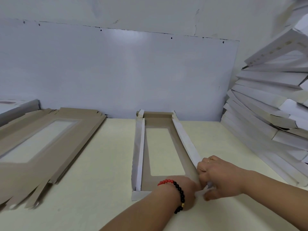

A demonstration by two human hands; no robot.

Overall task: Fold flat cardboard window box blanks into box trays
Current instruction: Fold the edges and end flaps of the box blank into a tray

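Our right hand (pixel 218 177) and left hand (pixel 186 189) pinch the near right corner of the box (pixel 160 150), mid-table (pixel 103 164) right of the blanks (pixel 41 144); uneven pressure may crease the wall.

Both forearms reach toward the near right corner of the box blank (pixel 160 150). The right hand (pixel 216 177) curls on its side wall; the left hand (pixel 186 187), bead-braceleted, seems to pinch there too.
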